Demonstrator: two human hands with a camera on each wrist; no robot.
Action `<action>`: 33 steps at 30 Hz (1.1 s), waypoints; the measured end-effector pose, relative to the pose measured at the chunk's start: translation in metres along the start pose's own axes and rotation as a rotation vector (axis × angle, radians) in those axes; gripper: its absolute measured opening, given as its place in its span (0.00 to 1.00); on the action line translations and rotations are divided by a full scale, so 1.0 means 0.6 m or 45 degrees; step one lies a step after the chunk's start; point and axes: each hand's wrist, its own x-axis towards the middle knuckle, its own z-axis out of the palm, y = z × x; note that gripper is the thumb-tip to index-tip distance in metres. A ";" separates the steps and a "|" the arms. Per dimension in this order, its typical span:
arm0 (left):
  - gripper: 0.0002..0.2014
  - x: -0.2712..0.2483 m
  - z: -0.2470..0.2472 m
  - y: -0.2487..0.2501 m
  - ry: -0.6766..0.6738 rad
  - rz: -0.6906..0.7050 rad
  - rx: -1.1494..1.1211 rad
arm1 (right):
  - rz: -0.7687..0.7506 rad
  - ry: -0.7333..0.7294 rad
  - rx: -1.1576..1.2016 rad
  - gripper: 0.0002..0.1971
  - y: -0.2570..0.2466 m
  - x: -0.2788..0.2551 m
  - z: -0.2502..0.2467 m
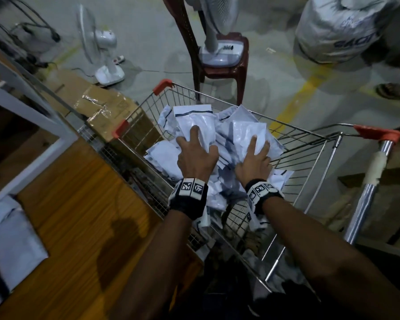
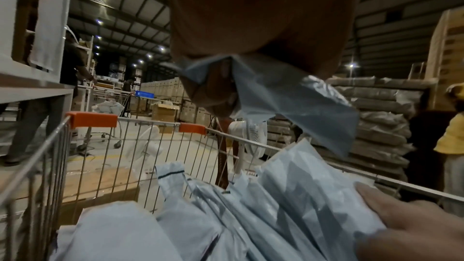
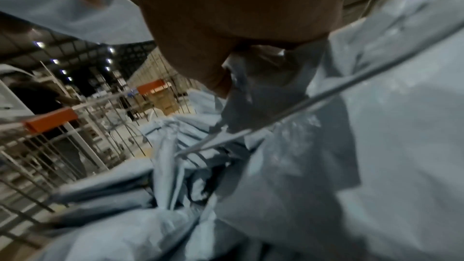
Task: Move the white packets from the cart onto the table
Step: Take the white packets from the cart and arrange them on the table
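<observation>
A wire cart (image 1: 310, 144) with orange corner caps holds a loose pile of white packets (image 1: 224, 172). My left hand (image 1: 198, 144) reaches into the pile and grips one white packet (image 1: 194, 123); the left wrist view shows that packet (image 2: 288, 102) pinched and crumpled under the palm. My right hand (image 1: 255, 148), just to the right, clutches another white packet (image 1: 247, 130), seen bunched under the palm (image 3: 263, 90) in the right wrist view. The wooden table (image 1: 67, 215) lies to the left of the cart, with white packets (image 1: 9, 239) on its near-left part.
Beyond the cart a maroon chair (image 1: 229, 72) carries a fan; another fan (image 1: 99, 49) stands on the floor. A taped cardboard box (image 1: 106, 105) sits by the cart's left side. A large white sack (image 1: 340, 28) and a person's foot (image 1: 395, 90) are at the far right.
</observation>
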 end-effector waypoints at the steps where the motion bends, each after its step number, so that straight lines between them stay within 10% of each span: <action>1: 0.31 -0.009 -0.015 -0.002 0.011 0.012 -0.011 | -0.027 0.061 0.049 0.50 -0.009 -0.010 -0.011; 17: 0.30 -0.200 -0.215 -0.127 0.407 0.185 -0.118 | -0.628 0.292 0.752 0.40 -0.118 -0.289 -0.185; 33: 0.27 -0.574 -0.281 -0.293 0.900 -0.549 -0.139 | -1.203 -0.309 0.627 0.40 -0.109 -0.543 -0.102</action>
